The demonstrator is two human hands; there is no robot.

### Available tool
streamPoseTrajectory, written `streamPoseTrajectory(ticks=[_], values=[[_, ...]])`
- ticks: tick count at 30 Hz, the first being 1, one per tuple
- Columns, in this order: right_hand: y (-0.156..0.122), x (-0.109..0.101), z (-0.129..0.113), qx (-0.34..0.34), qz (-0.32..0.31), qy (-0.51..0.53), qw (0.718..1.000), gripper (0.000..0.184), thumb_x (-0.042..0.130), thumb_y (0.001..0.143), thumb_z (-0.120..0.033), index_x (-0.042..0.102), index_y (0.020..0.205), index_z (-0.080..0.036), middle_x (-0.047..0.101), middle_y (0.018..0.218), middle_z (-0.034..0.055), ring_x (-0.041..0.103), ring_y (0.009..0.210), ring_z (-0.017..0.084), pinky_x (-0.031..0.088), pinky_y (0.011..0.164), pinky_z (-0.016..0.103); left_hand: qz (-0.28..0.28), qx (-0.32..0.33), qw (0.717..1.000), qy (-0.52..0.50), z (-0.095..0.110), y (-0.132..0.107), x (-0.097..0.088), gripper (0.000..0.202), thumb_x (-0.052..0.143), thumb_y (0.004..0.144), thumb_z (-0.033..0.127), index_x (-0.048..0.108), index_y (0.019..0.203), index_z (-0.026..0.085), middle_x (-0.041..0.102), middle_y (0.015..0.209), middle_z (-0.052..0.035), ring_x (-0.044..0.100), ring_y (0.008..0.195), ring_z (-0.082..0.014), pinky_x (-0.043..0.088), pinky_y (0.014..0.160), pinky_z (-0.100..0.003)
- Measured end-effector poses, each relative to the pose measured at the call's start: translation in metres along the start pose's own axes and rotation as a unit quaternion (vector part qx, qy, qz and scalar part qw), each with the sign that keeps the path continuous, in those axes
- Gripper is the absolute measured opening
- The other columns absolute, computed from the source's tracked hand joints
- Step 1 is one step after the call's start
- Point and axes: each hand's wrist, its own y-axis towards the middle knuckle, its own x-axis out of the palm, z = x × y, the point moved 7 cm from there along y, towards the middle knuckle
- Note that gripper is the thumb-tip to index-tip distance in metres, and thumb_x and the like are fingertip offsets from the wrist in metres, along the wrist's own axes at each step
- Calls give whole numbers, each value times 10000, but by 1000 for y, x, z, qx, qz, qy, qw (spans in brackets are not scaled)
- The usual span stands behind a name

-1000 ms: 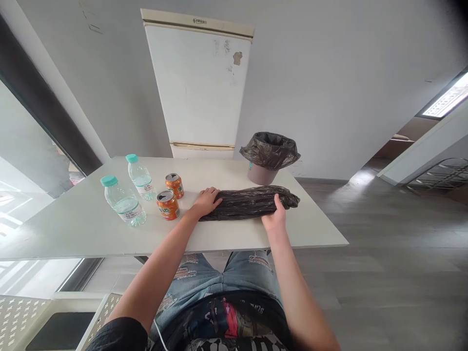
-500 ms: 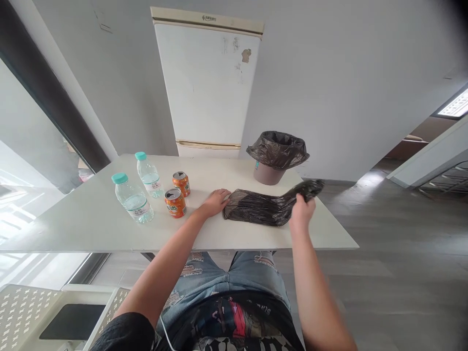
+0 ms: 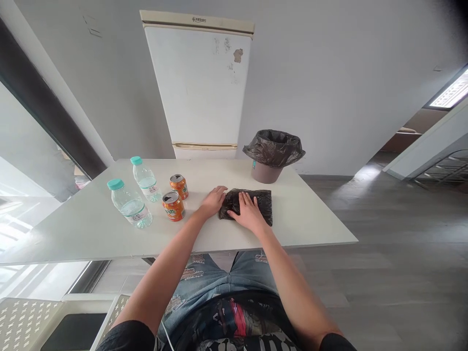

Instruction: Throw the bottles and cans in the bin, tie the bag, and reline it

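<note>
A black plastic bag [image 3: 263, 204], folded over into a compact rectangle, lies on the white table [image 3: 310, 214] in front of me. My right hand [image 3: 249, 210] rests flat on top of it with the fingers spread. At the bag's left edge is my left hand [image 3: 213, 201], fingers stretched out and touching the table and the bag's side. Behind the bag stands a brownish bin [image 3: 266, 173], lined with another black bag [image 3: 272, 152] whose edge hangs over the rim.
Left of my hands stand two orange cans [image 3: 174, 206] and two clear bottles with teal caps [image 3: 131, 204]. A white fridge [image 3: 201, 87] is behind the table. At lower left sits a cream perforated basket [image 3: 29, 317].
My right hand has brought the bag's right end over to the left and let go of it, now pressing flat on the folded bag. My left hand has stayed at the left edge.
</note>
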Motion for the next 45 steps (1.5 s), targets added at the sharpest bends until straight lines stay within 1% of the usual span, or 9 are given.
streamPoseTrajectory(ticks=[3, 7, 14, 17, 33, 36, 39, 42, 45], values=[[-7, -23, 1, -34, 47, 54, 997, 856, 234, 1056, -683, 261, 1679, -97, 243, 1743, 177, 155, 1645, 320, 91, 1326, 576, 38, 37, 998, -15, 18, 0, -10, 426, 316, 1082, 269, 551, 1429, 190, 553, 1529, -114, 474, 1465, -228, 379, 1266, -425], [-12, -49, 28, -26, 116, 46, 992, 681, 132, 1103, -478, 476, 1584, -140, 367, 1703, 135, 236, 1623, 291, 159, 1322, 539, 36, 79, 996, -1, 40, 0, -8, 515, 319, 1021, 169, 539, 1485, 205, 518, 1596, -85, 408, 1534, -224, 315, 1311, -474], [-5, -17, 70, 29, 12, -15, 999, 754, 214, 1080, -621, 294, 1686, -180, 200, 1768, 105, 141, 1644, 338, 163, 1311, 598, -124, 94, 984, 87, 46, -1, 49, 640, 334, 1092, 455, 334, 1658, 157, 317, 1730, -136, 224, 1633, -304, 199, 1328, -530], [-4, -4, 71, 36, -11, -10, 999, 779, 159, 1071, -664, 252, 1702, -217, 141, 1782, 70, 107, 1653, 323, 147, 1317, 590, -150, 86, 979, 106, 37, -4, 57, 655, 309, 1097, 495, 324, 1669, 177, 337, 1720, -135, 232, 1630, -310, 199, 1317, -548], [-3, 0, 64, 17, -19, -42, 999, 749, 242, 1069, -641, 274, 1698, -234, 144, 1778, 49, 110, 1654, 308, 122, 1324, 586, -176, 57, 976, 117, 28, -9, 51, 688, 328, 1088, 533, 254, 1695, 217, 267, 1749, -122, 184, 1642, -310, 152, 1313, -607], [-6, -13, 59, -1, 43, -27, 999, 724, 243, 1079, -607, 241, 1706, -246, 150, 1777, 47, 85, 1656, 317, 99, 1311, 641, -155, 65, 981, 99, 34, -9, 42, 693, 307, 1092, 551, 210, 1707, 246, 245, 1758, -102, 163, 1649, -296, 128, 1322, -592], [-13, -29, 46, -67, 121, -7, 990, 627, 219, 1104, -465, 351, 1670, -229, 237, 1760, 45, 139, 1651, 274, 93, 1332, 581, -115, 92, 986, 79, 45, -7, 29, 651, 273, 1105, 520, 227, 1702, 263, 249, 1761, -74, 147, 1654, -262, 105, 1339, -548], [-16, -25, 33, -150, 83, 24, 985, 585, 240, 1104, -391, 437, 1629, -225, 330, 1729, 42, 213, 1635, 225, 186, 1337, 482, -95, 113, 987, 59, 52, -5, 22, 584, 243, 1118, 425, 331, 1664, 238, 332, 1732, -68, 215, 1638, -222, 131, 1350, -485], [-16, -11, 28, -178, 20, 25, 984, 598, 296, 1100, -423, 378, 1657, -222, 327, 1728, 55, 227, 1632, 230, 215, 1331, 498, -72, 85, 993, 47, 46, -1, 19, 546, 248, 1115, 371, 423, 1609, 217, 405, 1696, -76, 307, 1605, -211, 182, 1345, -471]])
